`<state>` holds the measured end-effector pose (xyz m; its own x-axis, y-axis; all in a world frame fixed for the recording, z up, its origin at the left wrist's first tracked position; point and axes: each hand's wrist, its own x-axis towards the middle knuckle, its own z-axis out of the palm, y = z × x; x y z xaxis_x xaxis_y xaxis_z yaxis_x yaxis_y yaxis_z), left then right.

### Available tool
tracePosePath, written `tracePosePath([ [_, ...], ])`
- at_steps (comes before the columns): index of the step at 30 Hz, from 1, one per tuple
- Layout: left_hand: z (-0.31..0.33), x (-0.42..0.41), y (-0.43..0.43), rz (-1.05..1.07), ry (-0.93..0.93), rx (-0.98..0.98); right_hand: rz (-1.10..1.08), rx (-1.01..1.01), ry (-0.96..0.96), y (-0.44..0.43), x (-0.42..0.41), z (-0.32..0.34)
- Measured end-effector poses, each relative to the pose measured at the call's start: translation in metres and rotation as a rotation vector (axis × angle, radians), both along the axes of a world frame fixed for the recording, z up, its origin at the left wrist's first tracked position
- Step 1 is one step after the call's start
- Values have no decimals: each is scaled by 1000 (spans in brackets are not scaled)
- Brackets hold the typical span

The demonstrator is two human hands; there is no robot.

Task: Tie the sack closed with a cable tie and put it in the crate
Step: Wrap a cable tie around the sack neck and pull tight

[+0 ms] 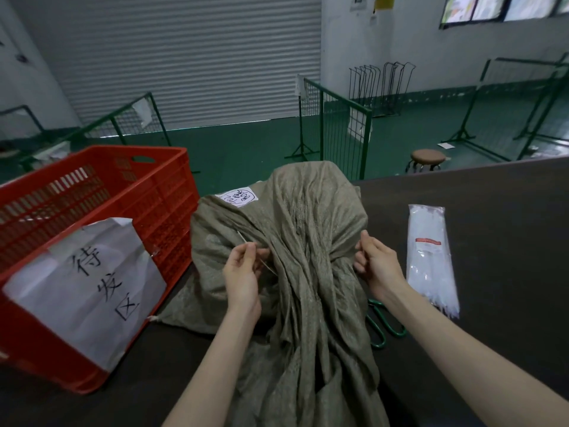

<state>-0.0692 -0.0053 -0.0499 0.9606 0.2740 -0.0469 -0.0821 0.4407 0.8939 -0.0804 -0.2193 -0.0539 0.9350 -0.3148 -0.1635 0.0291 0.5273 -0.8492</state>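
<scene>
The red crate (101, 217) stood at our left on the table (492, 211). Our left hand (241, 272) pinched the cable tie (243, 238) against the gathered sack (301, 241); our right hand (377, 261) was closed on the sack's neck, beside the tie packet (429, 257).

The olive woven fabric sack (295, 241) lies on the dark flat worktable (498, 217) straight in front of me, its gathered neck running back toward my body. My left hand (241, 275) is at the left side of the neck and my right hand (377, 266) at the right side, with a thin pale cable tie (246, 241) at my left fingers. The red slatted plastic crate (101, 223) stands left of the sack, touching it. The clear packet of white cable ties (429, 257) lies to the right of my right hand. Green-handled scissors (385, 325) lie just beside the sack, under my right forearm. Behind the table stands a round brown stool (428, 158).
</scene>
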Motion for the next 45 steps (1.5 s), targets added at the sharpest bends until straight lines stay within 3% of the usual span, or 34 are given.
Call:
tracePosePath([
  [4,2,10,-1,29,-46,95,44,-88,-15,6,10,3],
  [11,3,23,-5,156,-257,584,64,-361,31,8,25,12],
  [15,9,30,-12,162,-367,707,12,-441,-37,8,29,22],
  [20,18,44,-32,-92,-351,614,-74,-580,-109,14,44,32],
  [26,8,58,-45,-102,-235,593,-148,-737,-195,21,69,45],
  [30,-3,66,-49,-108,-230,635,-49,-772,-285,29,88,54],
  [36,-12,77,-49,-84,-187,539,209,-601,-261,49,107,42],
  [40,-19,83,-44,-101,-141,417,258,-649,-185,56,114,22],
  [45,-29,84,-40,-136,-126,419,260,-715,-174,56,118,12],
])
